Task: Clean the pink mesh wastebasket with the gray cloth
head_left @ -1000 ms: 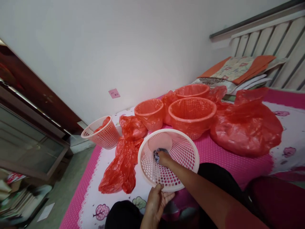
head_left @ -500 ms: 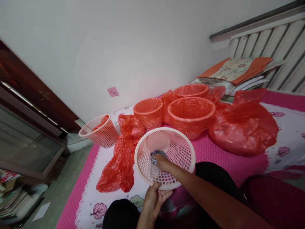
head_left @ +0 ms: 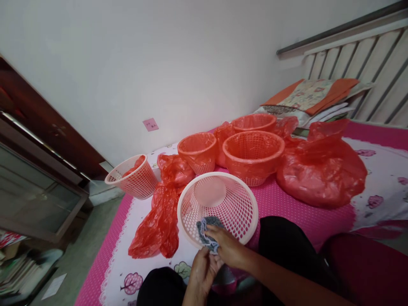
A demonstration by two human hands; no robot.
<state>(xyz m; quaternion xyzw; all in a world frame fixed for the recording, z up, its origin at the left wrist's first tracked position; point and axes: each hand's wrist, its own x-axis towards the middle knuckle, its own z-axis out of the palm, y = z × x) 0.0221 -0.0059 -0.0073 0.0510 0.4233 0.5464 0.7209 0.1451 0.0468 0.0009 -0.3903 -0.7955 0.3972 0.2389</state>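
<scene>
A pale pink mesh basket [head_left: 245,204] lies tilted in front of me, its round mouth toward me. My left hand [head_left: 204,267] grips its near rim from below, thumb on the edge. Inside, against the near wall, my right hand [head_left: 228,246] presses a grey-blue cloth [head_left: 204,231], fingers over it. The cloth reaches to the rim, close to my left thumb. To the left of the basket lies a crumpled red plastic bag [head_left: 156,233].
Behind stand red-lined baskets [head_left: 251,163] and a smaller one [head_left: 197,148]. At left a pink basket [head_left: 140,182] leans with red plastic inside. A bulging red bag [head_left: 321,178] sits at right, folded bedding [head_left: 314,97] beyond it. The bed's edge [head_left: 106,250] drops to the floor at left.
My right hand has drawn the cloth from deeper in the basket toward the near rim. My left hand keeps its place at the rim.
</scene>
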